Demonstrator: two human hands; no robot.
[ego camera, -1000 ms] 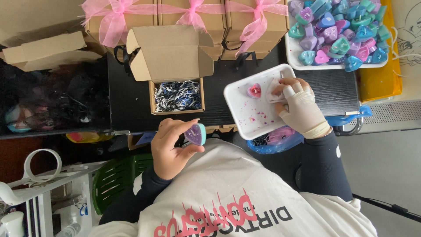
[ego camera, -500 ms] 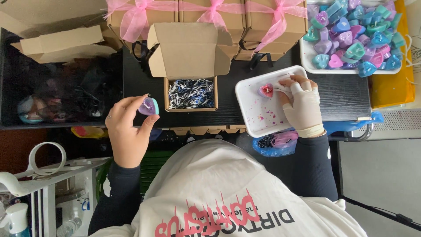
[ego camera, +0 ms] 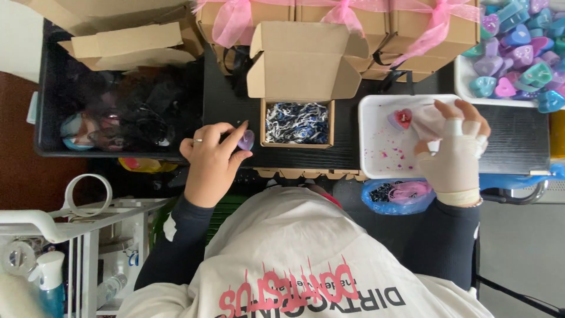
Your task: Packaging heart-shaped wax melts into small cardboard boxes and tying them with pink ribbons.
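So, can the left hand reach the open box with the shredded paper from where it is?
Probably yes: the left hand, holding a purple heart, is just beside the open box, nothing between them.

Heart (ego camera: 246, 140): mostly covered by the fingers of the left hand (ego camera: 213, 160) that pinched it; only a purple edge showed.
Gloved hand (ego camera: 454, 154): its fingertips hid part of the tray (ego camera: 376, 132) wall, and what they pressed beside the red heart (ego camera: 403, 118) could not be told.
Bin (ego camera: 118, 115): left of the grip, its contents lay under dark, glaring film, too blurred to name.
Heart pile (ego camera: 518, 53): far right of the grip, cut off by the top and right edges.
Ribboned boxes (ego camera: 329, 15): above the grip, tops cut off by the upper edge.
Bag (ego camera: 397, 194): half hidden under the table edge.
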